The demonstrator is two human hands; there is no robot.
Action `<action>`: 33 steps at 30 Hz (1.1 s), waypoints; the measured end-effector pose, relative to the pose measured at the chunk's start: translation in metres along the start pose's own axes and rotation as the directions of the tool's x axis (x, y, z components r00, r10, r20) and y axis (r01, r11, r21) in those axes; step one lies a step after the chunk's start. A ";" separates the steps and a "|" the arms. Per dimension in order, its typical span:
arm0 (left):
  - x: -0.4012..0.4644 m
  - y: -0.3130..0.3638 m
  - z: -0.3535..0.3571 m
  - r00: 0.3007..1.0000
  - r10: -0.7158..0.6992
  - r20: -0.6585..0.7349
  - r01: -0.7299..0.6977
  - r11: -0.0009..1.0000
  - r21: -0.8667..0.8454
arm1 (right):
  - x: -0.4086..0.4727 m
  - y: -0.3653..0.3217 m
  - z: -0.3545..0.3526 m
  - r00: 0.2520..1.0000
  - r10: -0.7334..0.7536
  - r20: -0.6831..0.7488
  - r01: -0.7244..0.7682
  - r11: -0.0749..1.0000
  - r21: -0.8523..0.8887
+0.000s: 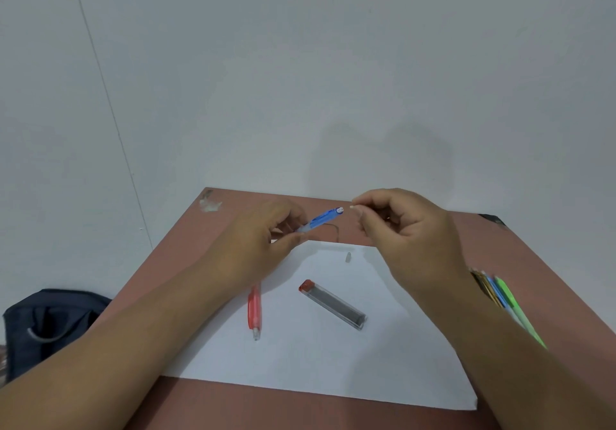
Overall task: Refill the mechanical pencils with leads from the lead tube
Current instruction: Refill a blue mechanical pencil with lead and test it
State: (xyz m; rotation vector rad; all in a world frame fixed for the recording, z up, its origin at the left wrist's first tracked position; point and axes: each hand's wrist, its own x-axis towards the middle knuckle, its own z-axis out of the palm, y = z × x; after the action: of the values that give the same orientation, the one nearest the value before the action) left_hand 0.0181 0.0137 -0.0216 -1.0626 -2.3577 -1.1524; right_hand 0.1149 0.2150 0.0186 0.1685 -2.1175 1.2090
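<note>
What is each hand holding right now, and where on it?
The left hand grips the blue mechanical pencil by its lower barrel. The right hand pinches something small and white at its fingertips; what it is cannot be told.

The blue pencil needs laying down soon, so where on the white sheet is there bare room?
Free: the white paper sheet along its near edge, below the red mechanical pencil and the clear lead tube. Crowded: between those two, around the small grey cap, and beside the pencil bundle.
</note>
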 end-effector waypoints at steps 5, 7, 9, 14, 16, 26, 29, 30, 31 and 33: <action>0.000 0.001 -0.001 1.000 0.001 0.001 -0.001 1.000 -0.001 | 0.000 0.001 0.001 0.994 -0.107 0.016 0.108 0.993 -0.053; 0.000 0.001 -0.001 1.000 0.009 0.003 -0.009 1.000 -0.004 | 0.000 0.002 0.001 0.992 -0.123 0.021 0.124 0.990 -0.071; 0.000 -0.001 0.000 1.000 0.010 0.003 -0.010 1.000 -0.011 | 0.000 0.003 0.002 0.990 -0.136 0.027 0.138 0.986 -0.091; 0.000 -0.005 0.001 1.000 0.007 0.003 -0.007 1.000 -0.019 | 0.002 0.006 0.000 0.969 -0.247 0.026 0.247 0.952 -0.182; 0.000 -0.006 0.001 1.000 0.006 -0.002 -0.006 1.000 -0.010 | 0.004 0.009 -0.001 0.944 -0.326 0.050 0.327 0.907 -0.264; -0.001 -0.009 0.001 1.000 -0.019 -0.012 0.020 0.998 0.064 | 0.007 0.011 -0.007 0.949 -0.273 0.157 0.313 0.874 -0.373; -0.002 -0.009 0.001 1.000 -0.014 -0.024 0.016 0.997 0.080 | 0.007 0.004 -0.006 0.989 0.088 0.122 -0.062 0.977 -0.202; -0.001 -0.009 0.001 1.000 -0.014 -0.028 0.016 0.996 0.093 | 0.007 0.002 -0.005 0.970 0.210 0.121 -0.198 0.974 -0.106; -0.001 -0.009 0.001 0.999 -0.016 -0.032 0.019 0.994 0.104 | 0.007 0.002 -0.003 0.945 0.302 0.126 -0.301 0.953 -0.027; -0.001 -0.008 0.001 0.999 -0.023 -0.042 0.028 0.992 0.120 | 0.007 0.003 -0.002 0.912 0.390 0.125 -0.398 0.916 0.047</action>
State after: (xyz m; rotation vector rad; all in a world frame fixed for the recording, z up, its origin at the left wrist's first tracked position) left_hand 0.0128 0.0109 -0.0277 -0.9618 -2.3828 -1.0160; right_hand 0.1093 0.2193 0.0217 -0.1742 -2.2783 1.5408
